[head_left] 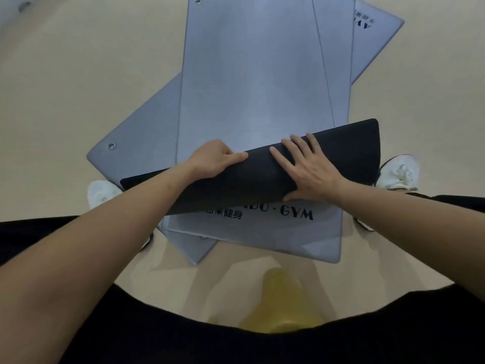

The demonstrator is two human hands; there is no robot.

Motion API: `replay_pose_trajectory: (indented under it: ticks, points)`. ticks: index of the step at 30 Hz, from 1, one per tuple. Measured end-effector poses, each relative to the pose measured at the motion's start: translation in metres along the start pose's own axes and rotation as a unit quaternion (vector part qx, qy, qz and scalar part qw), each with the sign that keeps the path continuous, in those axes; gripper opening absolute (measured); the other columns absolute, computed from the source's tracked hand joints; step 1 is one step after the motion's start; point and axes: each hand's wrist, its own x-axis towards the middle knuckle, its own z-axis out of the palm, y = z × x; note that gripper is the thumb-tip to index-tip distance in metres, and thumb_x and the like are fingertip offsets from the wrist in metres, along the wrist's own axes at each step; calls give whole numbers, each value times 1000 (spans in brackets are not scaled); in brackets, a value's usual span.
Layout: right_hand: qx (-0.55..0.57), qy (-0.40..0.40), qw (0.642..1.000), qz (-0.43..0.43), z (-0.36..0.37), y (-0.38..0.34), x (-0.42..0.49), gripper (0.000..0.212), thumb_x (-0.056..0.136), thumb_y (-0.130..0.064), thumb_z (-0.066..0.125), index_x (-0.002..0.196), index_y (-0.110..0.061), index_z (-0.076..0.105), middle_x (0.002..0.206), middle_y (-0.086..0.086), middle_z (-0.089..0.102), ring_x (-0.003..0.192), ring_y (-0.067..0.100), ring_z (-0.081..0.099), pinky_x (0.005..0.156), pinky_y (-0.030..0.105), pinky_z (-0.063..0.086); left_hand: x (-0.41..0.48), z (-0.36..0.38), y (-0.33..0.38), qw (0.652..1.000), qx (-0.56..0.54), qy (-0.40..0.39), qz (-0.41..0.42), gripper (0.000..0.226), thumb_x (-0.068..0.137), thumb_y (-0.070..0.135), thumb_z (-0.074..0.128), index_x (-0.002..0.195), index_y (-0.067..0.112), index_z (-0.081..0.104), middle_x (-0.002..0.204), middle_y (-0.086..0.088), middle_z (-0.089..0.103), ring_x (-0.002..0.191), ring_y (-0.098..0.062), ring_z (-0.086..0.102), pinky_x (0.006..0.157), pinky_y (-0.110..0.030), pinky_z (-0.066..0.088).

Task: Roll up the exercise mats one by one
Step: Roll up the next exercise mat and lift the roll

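Evidently the mat (351, 151) was light, pliant foam: left hand (217, 158) gripped its folded end, right hand (312, 170) lay flat, pressing; best held along that end edge.

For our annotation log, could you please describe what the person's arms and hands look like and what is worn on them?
The left forearm and right forearm are bare, with no sleeve showing on them. The left hand and right hand wear no gloves; no watch, ring or band shows.
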Motion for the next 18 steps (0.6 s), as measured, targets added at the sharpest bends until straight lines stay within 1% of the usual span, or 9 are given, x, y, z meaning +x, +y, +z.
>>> replay_pose_trajectory:
  ticks: [2,3,5,6,8,11,14,16,18]
  points:
    - [5,-12,1000,-12,16,-3,1,131,68,-83,70,161,-8,17,149,29,37,138,46,38,115,63,29,4,17,-9,999,47,-9,5,61,99,64,52,85,9,76,75,-10,71,72,-26,66,71,-42,51]
    - [9,-21,1000,-18,25,-6,-1,128,69,-82,69,160,-6,20,145,28,42,132,45,44,111,61,33,5,24,-12,997,73,-13,11,55,100,62,52,93,13,76,84,-7,73,81,-26,68,76,-44,53]
    - [23,-39,999,-20,45,-10,-8,121,71,-82,69,155,-5,27,135,24,52,118,42,53,101,56,41,4,35,-16,988,150,7,46,42,100,57,54,118,22,71,111,-1,73,103,-26,66,86,-42,51]
    - [36,-48,998,-16,54,-11,-12,116,73,-82,67,153,-6,30,130,22,56,112,40,56,97,53,43,4,39,-19,976,201,27,81,46,99,56,55,131,25,64,124,-1,69,112,-27,63,91,-41,49]
    - [69,-63,996,3,68,-12,-15,107,74,-84,63,148,-13,35,122,15,60,105,35,58,94,49,44,5,48,-28,941,299,44,151,67,93,64,57,146,24,50,138,-4,58,122,-28,56,102,-43,44]
    - [124,-94,988,18,75,-10,-11,99,71,-87,63,143,-22,41,113,6,60,100,28,57,90,44,44,10,65,-41,907,382,31,177,97,79,84,50,152,21,38,148,-8,49,134,-33,47,116,-47,33]
    - [184,-129,974,24,80,-8,-7,97,69,-86,66,144,-28,42,111,2,61,99,26,59,87,42,44,15,83,-50,892,416,27,177,119,65,97,44,154,18,34,153,-10,43,143,-36,36,124,-52,23]
    - [219,-159,962,29,87,-10,-6,98,69,-85,68,146,-29,43,114,3,63,100,27,61,85,41,46,17,96,-56,897,409,23,164,123,62,99,45,155,19,34,150,-11,44,136,-35,40,121,-50,25]
    - [245,-196,949,31,93,-12,-3,99,69,-85,69,147,-29,44,116,4,63,101,28,63,82,40,50,19,109,-65,904,398,21,156,120,63,100,45,152,20,38,147,-11,45,130,-34,43,118,-49,29]
